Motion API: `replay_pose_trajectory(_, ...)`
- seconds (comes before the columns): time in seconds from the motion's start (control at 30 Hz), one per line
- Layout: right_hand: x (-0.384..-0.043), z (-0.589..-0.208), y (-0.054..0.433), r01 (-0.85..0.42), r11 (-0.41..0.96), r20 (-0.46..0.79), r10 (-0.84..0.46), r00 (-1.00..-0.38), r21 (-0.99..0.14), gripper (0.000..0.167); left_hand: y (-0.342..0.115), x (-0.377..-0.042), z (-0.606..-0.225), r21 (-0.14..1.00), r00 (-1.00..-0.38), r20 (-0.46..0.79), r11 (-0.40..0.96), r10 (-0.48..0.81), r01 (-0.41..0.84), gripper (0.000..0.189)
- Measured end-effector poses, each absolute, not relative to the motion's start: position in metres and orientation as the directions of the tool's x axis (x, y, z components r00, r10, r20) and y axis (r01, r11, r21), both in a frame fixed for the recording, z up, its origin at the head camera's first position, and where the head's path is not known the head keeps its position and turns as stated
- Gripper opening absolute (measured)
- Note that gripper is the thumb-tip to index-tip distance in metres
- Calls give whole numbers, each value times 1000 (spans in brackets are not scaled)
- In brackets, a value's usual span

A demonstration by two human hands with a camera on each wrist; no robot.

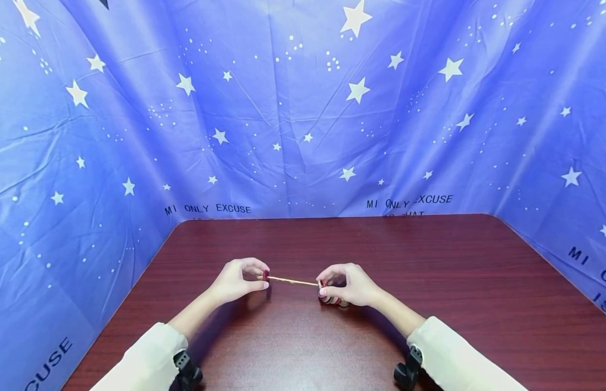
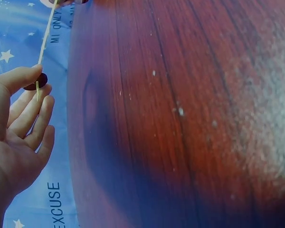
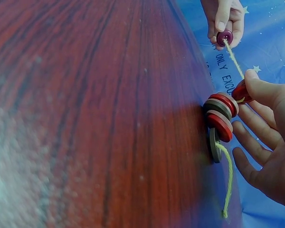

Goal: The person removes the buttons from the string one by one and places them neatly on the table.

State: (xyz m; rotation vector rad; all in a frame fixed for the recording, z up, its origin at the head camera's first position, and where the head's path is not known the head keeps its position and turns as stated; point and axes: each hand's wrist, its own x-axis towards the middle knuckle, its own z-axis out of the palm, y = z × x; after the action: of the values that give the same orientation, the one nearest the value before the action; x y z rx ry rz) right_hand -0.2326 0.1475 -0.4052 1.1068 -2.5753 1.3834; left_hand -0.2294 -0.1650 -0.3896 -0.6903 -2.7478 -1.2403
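Note:
Between thumb and fingertips, my left hand [image 1: 237,282] pinches a dark red button [image 3: 226,36] threaded on a yellow string [image 1: 293,281]. The string runs nearly straight across to my right hand [image 1: 354,285], which pinches a red button [image 3: 241,91] on the same string. Below that hand hangs a stack of buttons [image 3: 221,114] in red, pale pink and dark grey-green. A dark button [image 3: 213,146] sits lowest, and the string's loose tail [image 3: 230,176] dangles from it. A short string end [image 2: 37,89] pokes out past the left hand's button.
Both hands are above a dark reddish-brown wooden table [image 1: 293,347]. A blue cloth [image 1: 283,108] with white stars and lettering surrounds its back and sides. Black wrist mounts [image 1: 187,372] sit at the pale sleeves [image 1: 146,358].

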Motion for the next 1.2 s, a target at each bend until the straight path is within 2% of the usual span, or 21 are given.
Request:
replay_pose_trajectory(0.3, -233, -407, 147, -592, 370, 329, -569, -754, -716, 22, -172, -235, -393, 724, -895, 229, 547, 384, 420, 30)
replay_pose_trajectory(0.6, -234, -408, 147, -585, 372, 322, -568, -757, -721, 23, -174, -236, -394, 825, -917, 156, 463, 366, 325, 34)
replay_pose_trajectory(1.03, -235, -408, 148, -595, 363, 330, -575, -748, -717, 23, -178, -238, -392, 796, -939, 153, 524, 309, 302, 28)
replay_pose_trajectory(1.2, -234, -408, 147, -586, 359, 323, -575, -752, -726, 24, -179, -240, -392, 818, -960, 118, 523, 254, 239, 28)
